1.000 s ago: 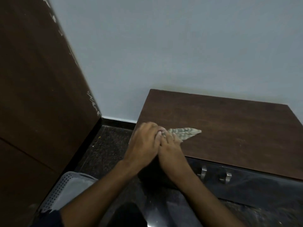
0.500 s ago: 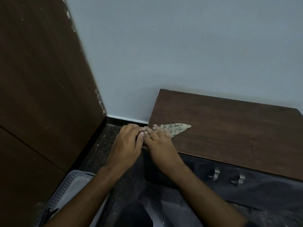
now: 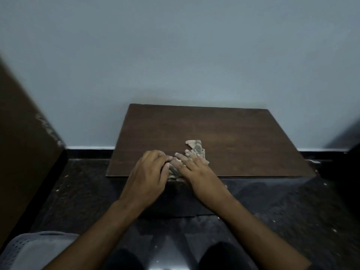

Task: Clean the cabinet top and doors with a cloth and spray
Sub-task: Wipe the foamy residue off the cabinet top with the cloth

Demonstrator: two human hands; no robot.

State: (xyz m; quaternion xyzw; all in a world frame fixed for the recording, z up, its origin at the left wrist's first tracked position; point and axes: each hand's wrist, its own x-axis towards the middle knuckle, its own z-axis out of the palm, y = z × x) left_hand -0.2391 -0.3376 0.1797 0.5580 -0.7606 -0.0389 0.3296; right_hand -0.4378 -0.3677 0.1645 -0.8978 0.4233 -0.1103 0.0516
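A low cabinet with a dark brown wooden top [image 3: 233,137] stands against the pale wall. A crumpled pale patterned cloth [image 3: 196,148] lies on the top near its front edge. My left hand [image 3: 150,172] and my right hand [image 3: 196,170] press side by side on the cloth, fingers bent over it, with part of the cloth bunched between them. The far end of the cloth sticks out beyond my right fingertips. The cabinet's front doors are in shadow below my hands. No spray bottle is in view.
A tall dark brown wooden panel [image 3: 23,145] rises at the left. A grey perforated plastic basket [image 3: 29,250] sits at the lower left on the dark speckled floor [image 3: 81,191]. A dark object edges in at the far right [image 3: 348,152].
Both hands and the cloth have slid from the left front corner of the cabinet top toward its middle. The view has swung right, so the cabinet sits centred.
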